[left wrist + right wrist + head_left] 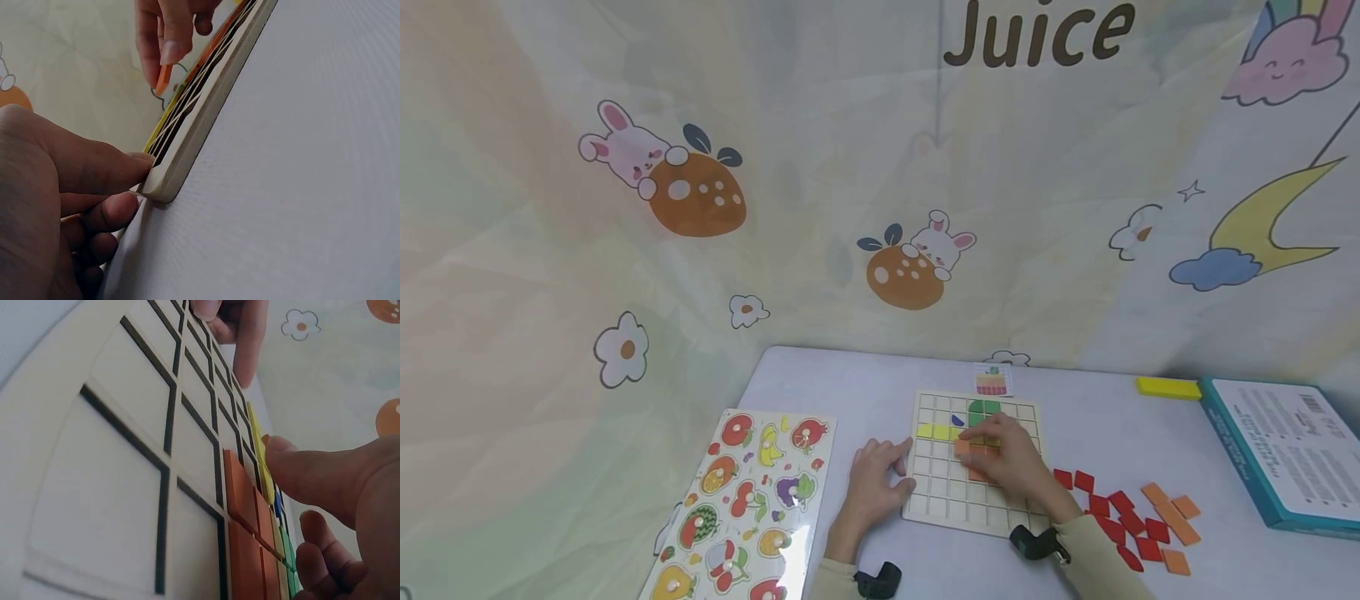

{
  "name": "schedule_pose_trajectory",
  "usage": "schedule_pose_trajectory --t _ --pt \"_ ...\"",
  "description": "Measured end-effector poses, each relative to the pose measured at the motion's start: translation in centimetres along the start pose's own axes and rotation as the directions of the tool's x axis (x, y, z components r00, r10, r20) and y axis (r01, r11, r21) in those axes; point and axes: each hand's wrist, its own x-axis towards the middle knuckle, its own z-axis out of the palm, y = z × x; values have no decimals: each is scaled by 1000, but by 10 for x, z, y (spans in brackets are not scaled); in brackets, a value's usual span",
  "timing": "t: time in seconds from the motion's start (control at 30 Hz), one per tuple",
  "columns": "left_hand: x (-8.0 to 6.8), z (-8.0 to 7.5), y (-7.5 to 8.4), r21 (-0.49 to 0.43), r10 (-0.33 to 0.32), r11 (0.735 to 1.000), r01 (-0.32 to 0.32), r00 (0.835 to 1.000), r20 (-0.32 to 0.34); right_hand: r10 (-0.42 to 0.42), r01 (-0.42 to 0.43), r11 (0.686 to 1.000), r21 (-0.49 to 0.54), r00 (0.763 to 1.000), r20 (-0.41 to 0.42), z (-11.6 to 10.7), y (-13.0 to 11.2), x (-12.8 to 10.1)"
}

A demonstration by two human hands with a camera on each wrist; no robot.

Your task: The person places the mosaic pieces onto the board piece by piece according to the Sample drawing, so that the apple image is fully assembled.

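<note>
A pale wooden grid board [936, 492] lies on the table. My left hand [874, 483] holds its left edge, the thumb [103, 164] on the rim and the other fingers curled beside it. Over the board, my right hand [1011, 454] pinches an orange tile [164, 80] between thumb and fingers, close to the yellow row. Yellow tiles [934, 431], green pieces [983, 408], a small blue piece [957, 420] and orange-red tiles [240, 487] sit in the grid. The right hand partly hides the tiles in the head view.
Loose red tiles [1132, 522] and orange tiles [1177, 562] lie right of the board. A fruit sticker sheet [752, 500] is at left. Behind the board stands a small picture card [993, 381]. A teal-edged book [1288, 450] and a yellow block [1168, 388] are at far right.
</note>
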Motion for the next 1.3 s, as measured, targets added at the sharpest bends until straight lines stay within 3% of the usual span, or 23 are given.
schedule_pose_trajectory --t 0.6,0.77,0.93,1.07,1.3 --pt "-1 1 -2 11 7 1000 -7 1000 -3 45 -45 999 -26 999 10 10 -7 0" --pt "-2 0 0 5 19 1000 -19 1000 -8 58 -58 998 -18 998 -22 5 -7 -2" --pt "-1 1 1 11 24 1000 -24 1000 4 69 -72 997 -32 994 -81 -20 5 -10" --pt "-1 2 2 15 29 999 -29 1000 4 132 -143 985 -93 985 -114 -51 25 -25" --pt "-1 0 0 16 -6 1000 6 1000 29 297 -305 935 -182 952 -68 -119 77 -55"
